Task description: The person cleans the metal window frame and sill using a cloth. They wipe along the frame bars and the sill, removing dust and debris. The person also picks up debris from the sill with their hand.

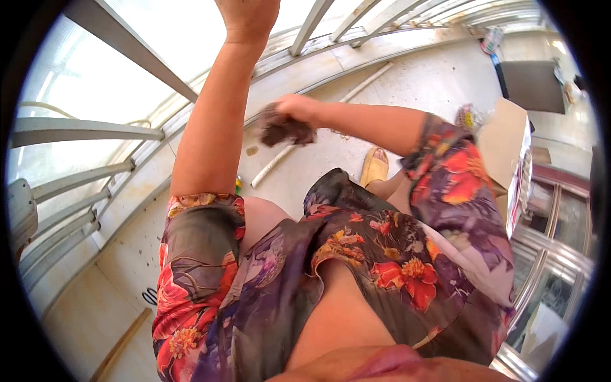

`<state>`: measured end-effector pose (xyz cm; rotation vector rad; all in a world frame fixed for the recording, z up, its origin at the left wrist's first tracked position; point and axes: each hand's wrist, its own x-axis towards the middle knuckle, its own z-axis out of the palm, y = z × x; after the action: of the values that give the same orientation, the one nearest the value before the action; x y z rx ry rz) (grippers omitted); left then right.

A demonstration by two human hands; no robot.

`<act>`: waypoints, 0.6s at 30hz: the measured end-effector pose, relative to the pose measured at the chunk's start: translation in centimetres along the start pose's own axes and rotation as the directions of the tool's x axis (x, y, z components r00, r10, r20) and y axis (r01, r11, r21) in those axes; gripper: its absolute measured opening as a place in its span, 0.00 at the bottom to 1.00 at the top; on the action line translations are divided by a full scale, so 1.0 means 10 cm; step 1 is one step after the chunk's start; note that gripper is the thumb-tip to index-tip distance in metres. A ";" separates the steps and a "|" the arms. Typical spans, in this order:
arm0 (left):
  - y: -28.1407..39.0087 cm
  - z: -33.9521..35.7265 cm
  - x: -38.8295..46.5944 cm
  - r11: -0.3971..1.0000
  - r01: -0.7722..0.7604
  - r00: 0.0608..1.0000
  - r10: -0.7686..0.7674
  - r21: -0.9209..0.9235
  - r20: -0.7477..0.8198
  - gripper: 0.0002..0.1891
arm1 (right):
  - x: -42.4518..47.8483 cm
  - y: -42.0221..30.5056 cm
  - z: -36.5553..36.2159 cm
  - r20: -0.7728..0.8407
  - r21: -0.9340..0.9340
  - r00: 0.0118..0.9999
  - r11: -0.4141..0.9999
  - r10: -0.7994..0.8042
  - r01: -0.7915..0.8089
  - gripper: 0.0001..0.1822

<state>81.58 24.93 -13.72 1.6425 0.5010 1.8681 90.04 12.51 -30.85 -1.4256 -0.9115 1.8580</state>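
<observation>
My left hand reaches up past the top edge, in front of the bright window and its metal bars; its fingers are cut off, so what it touches is hidden. In my right hand is a crumpled dark brown cloth, slightly blurred. The cloth hangs above the floor, near the low tiled ledge under the bars. Beneath it a thin white pole lies slantwise on the floor.
A foot in a yellow slipper stands on the floor. Right of it are an open cardboard box, a plastic bag and a grey-brown panel. A wooden stick and black loops lie lower left.
</observation>
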 end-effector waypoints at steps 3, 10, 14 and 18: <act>-0.14 -0.07 0.10 0.996 0.064 0.998 -0.062 -0.060 0.033 0.08 | -0.59 -0.13 -0.63 -0.227 -0.128 0.974 0.990 0.023 -0.053 0.15; -0.22 -0.36 -0.10 0.991 0.056 0.980 -0.031 -0.125 0.195 0.06 | -1.59 0.17 -0.88 -0.475 0.395 0.866 0.917 0.157 0.050 0.20; -0.23 -0.37 -0.09 0.965 0.194 0.976 -0.172 -0.178 0.131 0.05 | -1.80 -0.20 -1.03 -0.202 0.539 0.977 0.826 -0.064 0.166 0.18; -0.30 -0.41 -0.06 0.956 0.281 0.960 -0.281 -0.082 0.004 0.07 | -2.11 -0.56 -1.58 -0.062 0.046 0.935 0.935 -0.348 0.351 0.18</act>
<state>78.20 27.23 -16.76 1.4290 0.6185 1.6623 110.55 1.04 -17.60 -1.1826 -1.0045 1.5599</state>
